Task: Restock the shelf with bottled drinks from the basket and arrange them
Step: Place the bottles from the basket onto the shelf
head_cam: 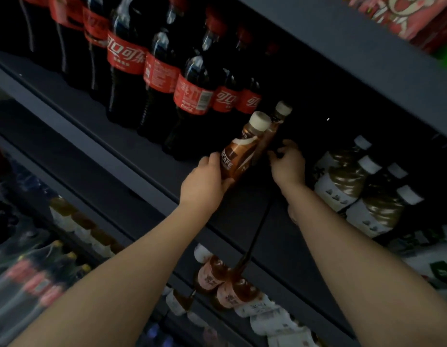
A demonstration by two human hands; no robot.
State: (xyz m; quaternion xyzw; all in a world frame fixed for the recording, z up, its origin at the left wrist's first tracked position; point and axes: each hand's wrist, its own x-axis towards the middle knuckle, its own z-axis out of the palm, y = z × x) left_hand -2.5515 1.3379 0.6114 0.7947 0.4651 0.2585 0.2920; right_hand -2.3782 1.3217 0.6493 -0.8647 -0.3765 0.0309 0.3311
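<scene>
Two brown coffee bottles with cream caps stand on the dark shelf [132, 144], one behind the other. My left hand [204, 181] grips the front coffee bottle [238, 154] low on its label. My right hand [287, 162] has its fingers curled at the base of the rear coffee bottle [275, 126], in deep shadow. Just left of them stands a row of cola bottles [192, 96] with red labels. The basket is out of view.
White-capped tea bottles [347, 181] stand on the same shelf to the right. The shelf below holds more small bottles [230, 284] and cola bottles [29, 274]. Red packages [412, 16] sit on the shelf above. Between the coffee and tea bottles lies a dark gap.
</scene>
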